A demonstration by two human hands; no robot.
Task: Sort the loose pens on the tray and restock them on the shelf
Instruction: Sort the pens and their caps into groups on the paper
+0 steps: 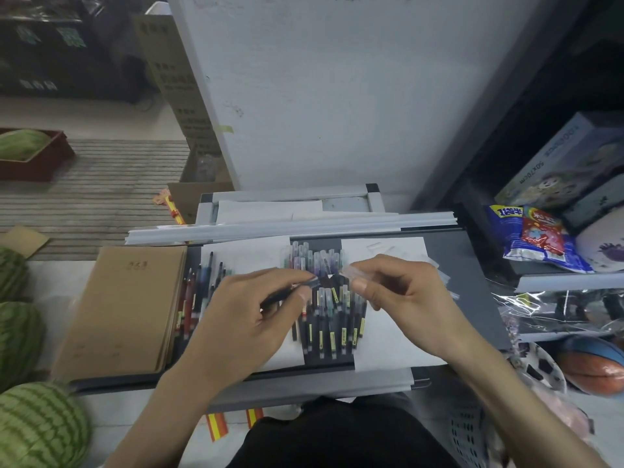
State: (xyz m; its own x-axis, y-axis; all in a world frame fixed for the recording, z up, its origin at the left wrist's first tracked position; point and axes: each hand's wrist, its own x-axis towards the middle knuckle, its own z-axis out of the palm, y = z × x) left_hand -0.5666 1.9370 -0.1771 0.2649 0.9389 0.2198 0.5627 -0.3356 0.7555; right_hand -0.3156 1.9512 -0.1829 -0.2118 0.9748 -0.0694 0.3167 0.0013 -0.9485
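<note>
One pen (305,285), left hand (250,320); cap (358,272), perhaps.

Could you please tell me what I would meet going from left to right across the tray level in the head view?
First the watermelons → brown notebooks → left hand, pinching a pen → row of black pens → right hand, pinching a clear plastic piece → basketball.

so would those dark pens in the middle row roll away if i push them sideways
Probably only a little: the dark pens look slim and round, lying loose on the flat tray. Packed side by side, they'd likely bump neighbours and shift together. They look light and stiff.
</note>
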